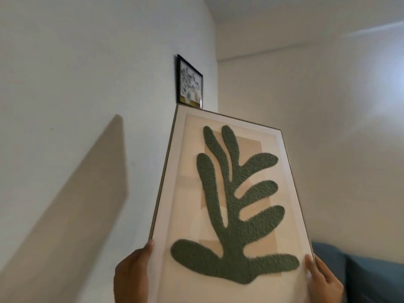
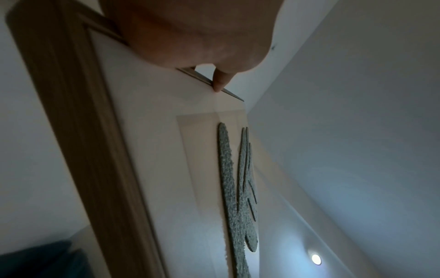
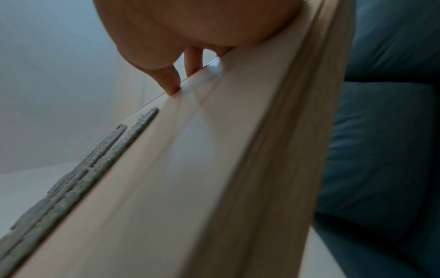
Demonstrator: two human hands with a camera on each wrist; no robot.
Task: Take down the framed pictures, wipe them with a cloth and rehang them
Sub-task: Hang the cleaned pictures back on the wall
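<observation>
While a small black-framed picture [image 1: 189, 82] hangs high on the white wall [image 1: 65, 84], a person holds a large wood-framed leaf picture [image 1: 227, 193] up in front of it, clear of the wall and tilted, its top edge leaning away from the camera. The left hand [image 1: 133, 274] clasps the lower left edge, thumb laid on the front and the other fingers [image 2: 220, 82] curled behind the frame; the right hand [image 1: 323, 281] grips the lower right edge the same way, thumb on the glass. The frame's long axis runs upward from the hands, so nearly all of its length stands above the grip, with both hands about level and equally near. Whether it is coming down for wiping or going back up cannot be told; either way, the move likely turns on keeping that tall, top-heavy panel from tipping. A blue sofa [image 1: 371, 276] sits below at right. No cloth shows.
</observation>
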